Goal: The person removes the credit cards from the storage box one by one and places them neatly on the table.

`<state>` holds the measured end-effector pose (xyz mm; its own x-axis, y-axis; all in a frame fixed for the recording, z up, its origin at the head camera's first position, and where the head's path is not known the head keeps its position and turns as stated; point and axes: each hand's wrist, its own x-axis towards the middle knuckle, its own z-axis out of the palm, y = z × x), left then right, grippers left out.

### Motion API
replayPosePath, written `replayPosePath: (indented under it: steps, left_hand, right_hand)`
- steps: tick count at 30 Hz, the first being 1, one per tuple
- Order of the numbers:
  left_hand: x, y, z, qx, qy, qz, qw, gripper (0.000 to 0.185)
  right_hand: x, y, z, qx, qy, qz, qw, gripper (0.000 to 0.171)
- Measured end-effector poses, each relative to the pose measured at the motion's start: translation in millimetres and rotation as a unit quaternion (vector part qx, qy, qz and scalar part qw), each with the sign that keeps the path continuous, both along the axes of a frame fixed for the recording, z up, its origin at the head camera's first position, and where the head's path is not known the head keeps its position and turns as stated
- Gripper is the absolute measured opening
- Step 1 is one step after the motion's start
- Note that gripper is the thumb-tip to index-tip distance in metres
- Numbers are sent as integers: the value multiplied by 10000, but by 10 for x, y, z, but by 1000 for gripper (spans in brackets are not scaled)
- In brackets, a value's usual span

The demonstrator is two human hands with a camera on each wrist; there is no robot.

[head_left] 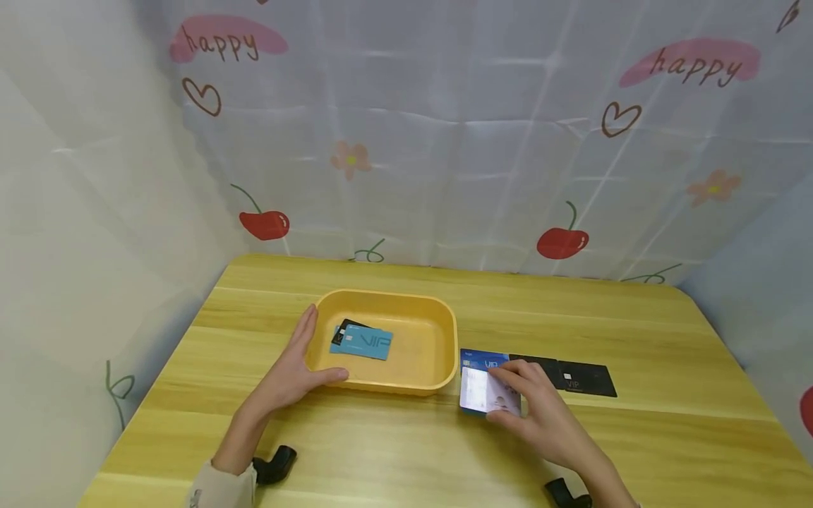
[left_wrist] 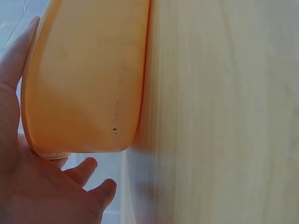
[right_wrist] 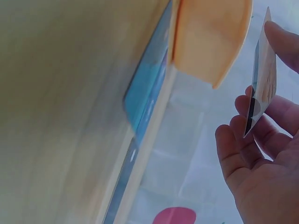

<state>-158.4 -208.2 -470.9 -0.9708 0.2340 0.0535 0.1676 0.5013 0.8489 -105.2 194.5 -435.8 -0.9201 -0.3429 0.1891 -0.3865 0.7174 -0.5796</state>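
Observation:
In the head view a yellow plastic bin (head_left: 413, 300) stands on the table with blue and black cards (head_left: 375, 342) lying overlapped inside. My left hand (head_left: 288, 370) rests around its left end, thumb straight along the near rim and fingers extended by the left side. In the left wrist view some of its fingers (left_wrist: 103, 193) are spread away from the wall. My right hand (head_left: 533, 409) pinches a pale, shiny card (head_left: 476, 388) between thumb and fingers. That card is raised over a teal card (right_wrist: 145, 88) on the table, as the right wrist view shows.
Right of the bin, a blue VIP card (head_left: 483, 358) and black cards (head_left: 587, 379) lie in a row on the wooden table (head_left: 381, 451). Black wrist pieces (head_left: 276, 466) show below each hand. A printed curtain (head_left: 444, 176) hangs behind the table.

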Motion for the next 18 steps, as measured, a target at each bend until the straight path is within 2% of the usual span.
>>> replayPosePath:
  steps: [7, 18]
  left_hand:
    - [-5, 9, 17, -6, -53, -23, 10000, 118]
    - [0, 10, 28, -36, -35, -27, 10000, 118]
  right_hand:
    - [64, 143, -31, 267, 29, -171, 9995, 52]
    - [98, 479, -127, 759, -326, -203, 9964, 51]
